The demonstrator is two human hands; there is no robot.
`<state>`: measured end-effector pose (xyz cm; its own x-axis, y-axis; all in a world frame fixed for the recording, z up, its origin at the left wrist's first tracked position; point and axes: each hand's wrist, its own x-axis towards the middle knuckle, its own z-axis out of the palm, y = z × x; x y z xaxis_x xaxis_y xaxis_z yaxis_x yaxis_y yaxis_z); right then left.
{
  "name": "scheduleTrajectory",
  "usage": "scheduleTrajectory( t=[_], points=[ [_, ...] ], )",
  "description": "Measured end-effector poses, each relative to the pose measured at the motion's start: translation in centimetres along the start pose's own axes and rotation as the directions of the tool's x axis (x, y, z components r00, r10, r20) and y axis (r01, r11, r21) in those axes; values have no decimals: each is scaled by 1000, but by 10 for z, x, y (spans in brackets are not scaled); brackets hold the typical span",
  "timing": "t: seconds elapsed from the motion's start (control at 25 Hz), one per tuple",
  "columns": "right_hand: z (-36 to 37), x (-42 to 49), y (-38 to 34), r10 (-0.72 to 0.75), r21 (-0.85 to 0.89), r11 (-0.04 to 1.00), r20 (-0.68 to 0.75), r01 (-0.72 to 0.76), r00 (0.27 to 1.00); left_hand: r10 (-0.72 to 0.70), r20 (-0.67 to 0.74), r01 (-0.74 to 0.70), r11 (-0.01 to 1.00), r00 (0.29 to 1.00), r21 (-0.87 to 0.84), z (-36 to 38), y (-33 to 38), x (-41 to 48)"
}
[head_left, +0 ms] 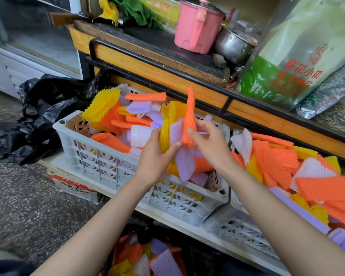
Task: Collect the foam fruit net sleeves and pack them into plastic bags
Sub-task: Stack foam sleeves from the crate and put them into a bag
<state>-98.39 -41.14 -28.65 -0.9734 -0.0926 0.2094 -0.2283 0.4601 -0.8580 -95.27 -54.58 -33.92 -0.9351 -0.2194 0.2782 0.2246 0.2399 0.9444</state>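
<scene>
1. Head view: above a white crate (100, 156) heaped with foam sleeves, the left hand (154, 156) clasps a bundle of yellow and purple sleeves (184, 164), while the right hand (212, 145) pinches an upright orange sleeve (190, 116) against it.
2. Nearer, a black bag (141, 235) holds more sleeves.

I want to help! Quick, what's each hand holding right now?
Left hand: gripping a bunch of yellow and purple sleeves.
Right hand: pinching an upright orange sleeve.

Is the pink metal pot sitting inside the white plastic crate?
No, the pink metal pot stands on the dark counter top above the white plastic crate, which holds colourful foam net sleeves.
</scene>
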Motion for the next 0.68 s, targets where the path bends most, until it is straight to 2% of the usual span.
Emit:
scheduleTrajectory(
  t=[0.12, 0.16, 0.28, 0.4, 0.48, 0.56, 0.6, 0.68],
  points=[
    [-10, 3, 0, -128, -116, 987, -119, 114, 985, -100, -101, 95, 994, 990, -48, -10, -4, 6],
    [-11, -3, -2, -199, -189, 966, -99, 178, 975, -139, -130, 128, 988, 982, -84, -13, -4, 8],
    [1, -30, 3, -318, -399, 849, 143, 348, 937, -177, -61, 162, 966, 982, -199, -15, 4, 6],
    [13, -39, 12, -370, -377, 816, 243, 438, 897, -178, 81, 195, 936, 981, -294, -14, 7, 0],
    [14, -36, 13, -344, -306, 847, 308, 434, 887, -210, 84, 226, 923, 974, -313, -17, 2, 0],
    [11, -30, 13, -291, -238, 892, 349, 384, 891, -243, -2, 234, 934, 970, -272, -24, -3, 5],
    [9, -24, 15, -268, -232, 910, 299, 342, 916, -255, -37, 237, 935, 966, -264, -27, -5, 6],
    [2, -2, 30, -177, -312, 930, 78, 193, 981, -275, -61, 250, 930, 959, -271, -33, -7, 9]
  ],
)
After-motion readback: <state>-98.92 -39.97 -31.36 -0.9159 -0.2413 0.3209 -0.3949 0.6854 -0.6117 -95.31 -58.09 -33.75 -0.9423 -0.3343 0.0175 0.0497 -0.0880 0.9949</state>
